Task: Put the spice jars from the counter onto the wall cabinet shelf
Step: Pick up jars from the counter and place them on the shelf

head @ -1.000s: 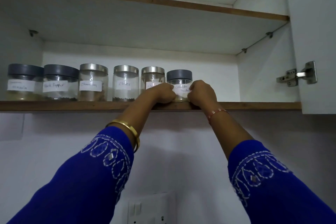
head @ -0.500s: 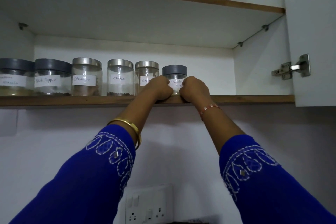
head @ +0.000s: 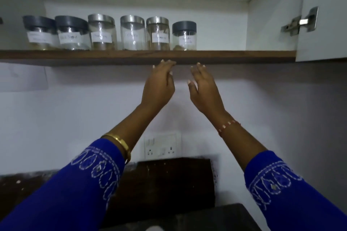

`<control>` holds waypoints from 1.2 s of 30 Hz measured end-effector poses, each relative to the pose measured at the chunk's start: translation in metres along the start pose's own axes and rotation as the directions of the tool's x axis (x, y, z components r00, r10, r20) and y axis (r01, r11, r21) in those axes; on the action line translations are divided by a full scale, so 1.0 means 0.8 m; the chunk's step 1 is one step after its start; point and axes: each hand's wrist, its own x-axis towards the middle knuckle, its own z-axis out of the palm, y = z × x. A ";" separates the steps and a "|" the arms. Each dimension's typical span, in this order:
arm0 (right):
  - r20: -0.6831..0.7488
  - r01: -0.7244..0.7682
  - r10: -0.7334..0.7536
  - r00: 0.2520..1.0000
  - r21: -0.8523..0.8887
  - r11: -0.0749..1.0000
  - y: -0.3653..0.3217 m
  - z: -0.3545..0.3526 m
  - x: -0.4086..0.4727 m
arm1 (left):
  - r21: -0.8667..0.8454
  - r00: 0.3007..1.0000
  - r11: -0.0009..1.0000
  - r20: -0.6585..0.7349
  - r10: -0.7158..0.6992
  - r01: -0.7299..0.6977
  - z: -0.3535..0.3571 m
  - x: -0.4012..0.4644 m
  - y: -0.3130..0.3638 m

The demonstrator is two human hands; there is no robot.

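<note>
Six clear glass spice jars with white paper labels are seen in a row on the brown wooden cabinet shelf (head: 234,56), set from its left end to about its middle, close behind the front edge. From the left: two grey-lidded jars (head: 40,33) (head: 72,33) touching each other, three steel-lidded jars (head: 102,33) (head: 133,33) (head: 158,33) just beside one another, then a third grey-lidded jar (head: 184,36) at the right end of the row. The right half of the shelf is bordered by the white cabinet door (head: 324,15), held open on a metal hinge (head: 300,22). Both hands are raised below the shelf's front edge, under the last two jars. The left hand (head: 159,84) is held with fingers straight and relaxed, its fingertips (head: 167,62) overlapping the shelf edge; actual contact cannot be told. The right hand (head: 204,88) is likewise spread and empty, just under the edge. Nothing is gripped by either. Blue embroidered sleeves, a gold bangle (head: 120,144) on the left wrist and a red thread band (head: 228,126) on the right are noted. A white wall socket (head: 162,145) is seen below.
</note>
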 end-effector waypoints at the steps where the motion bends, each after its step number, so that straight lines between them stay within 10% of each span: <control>1: 0.024 -0.022 0.022 0.999 0.026 0.999 -0.002 0.003 -0.020 | -0.020 0.999 0.999 0.012 -0.040 0.041 -0.002 -0.023 0.003; 17: 0.389 -0.414 0.249 0.887 0.430 0.802 -0.073 0.069 -0.335 | -0.131 0.840 0.830 0.123 -0.529 0.542 -0.088 -0.336 0.026; 36: 0.827 -0.644 0.175 0.533 0.264 0.718 -0.226 0.173 -0.519 | -0.077 0.260 0.260 -0.006 -0.966 0.963 -0.252 -0.568 -0.072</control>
